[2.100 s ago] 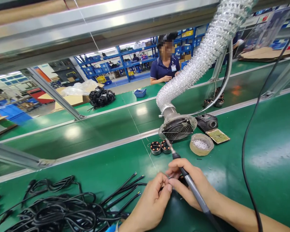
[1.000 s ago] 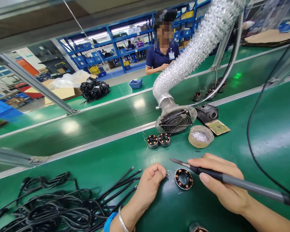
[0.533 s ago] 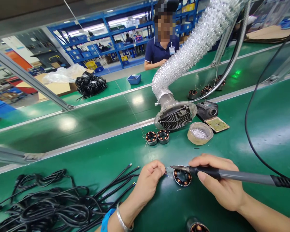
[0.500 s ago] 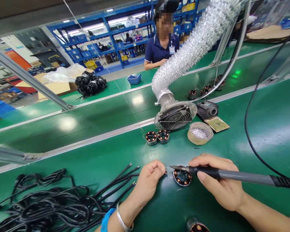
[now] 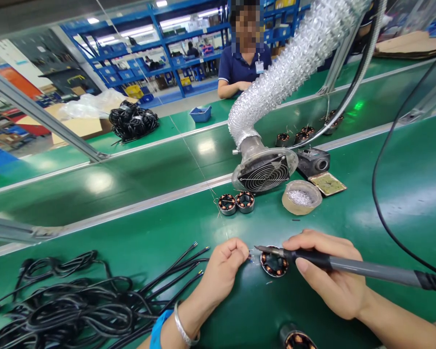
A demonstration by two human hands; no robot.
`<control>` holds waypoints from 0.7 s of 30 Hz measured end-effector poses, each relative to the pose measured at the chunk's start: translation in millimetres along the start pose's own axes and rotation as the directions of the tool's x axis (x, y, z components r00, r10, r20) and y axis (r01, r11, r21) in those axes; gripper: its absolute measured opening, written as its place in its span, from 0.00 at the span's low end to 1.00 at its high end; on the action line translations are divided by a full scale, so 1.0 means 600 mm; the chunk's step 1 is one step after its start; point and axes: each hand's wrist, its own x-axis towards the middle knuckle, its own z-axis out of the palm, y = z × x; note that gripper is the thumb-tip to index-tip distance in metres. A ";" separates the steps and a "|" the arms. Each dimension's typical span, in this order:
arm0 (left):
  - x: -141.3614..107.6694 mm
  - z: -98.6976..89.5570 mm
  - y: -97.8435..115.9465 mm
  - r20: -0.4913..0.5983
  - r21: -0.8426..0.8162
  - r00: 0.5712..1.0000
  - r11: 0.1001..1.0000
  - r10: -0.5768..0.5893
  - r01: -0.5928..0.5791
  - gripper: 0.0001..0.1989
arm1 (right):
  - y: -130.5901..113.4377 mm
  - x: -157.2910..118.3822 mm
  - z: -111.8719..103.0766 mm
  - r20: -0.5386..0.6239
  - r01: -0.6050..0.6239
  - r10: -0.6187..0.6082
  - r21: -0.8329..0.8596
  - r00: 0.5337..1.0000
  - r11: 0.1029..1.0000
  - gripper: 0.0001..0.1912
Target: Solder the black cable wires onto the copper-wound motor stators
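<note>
My left hand (image 5: 225, 269) is closed in a pinch on thin wires (image 5: 252, 256), whose ends stick out past the fingertips. My right hand (image 5: 330, 274) grips a soldering iron (image 5: 370, 271) by its black sleeve, with the tip pointing left, close to the wire ends. Whether tip and wires touch, I cannot tell. Under the iron's tip lies a ring-shaped stator (image 5: 273, 263) with copper coils, flat on the green bench (image 5: 189, 223). Part of another stator (image 5: 300, 339) shows at the bottom edge.
Black cables (image 5: 76, 310) lie in a heap at the left. Two stators (image 5: 236, 203) sit below a fume extractor hood (image 5: 265, 172). A round tub (image 5: 301, 198) and an iron stand (image 5: 314, 162) are at the back right. Across the bench is a person (image 5: 244, 68).
The view has shifted slightly. My hands and the iron keep nearly the same pose, with the tip still by the wire ends. The person opposite has shifted their arm a little.
</note>
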 end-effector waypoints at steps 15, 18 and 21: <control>-0.002 0.001 0.001 0.004 0.024 1.000 1.000 -0.007 0.007 0.09 | -0.003 0.001 0.002 -0.001 0.005 -0.005 0.020 1.000 1.000 0.08; -0.002 0.001 0.002 0.003 0.034 1.000 0.999 -0.010 0.010 0.09 | -0.004 0.001 0.006 0.016 0.012 -0.012 0.025 1.000 1.000 0.09; -0.003 0.001 0.002 0.006 0.042 1.000 0.999 -0.011 0.011 0.09 | -0.007 -0.002 0.009 0.010 0.030 -0.031 0.011 0.999 0.999 0.10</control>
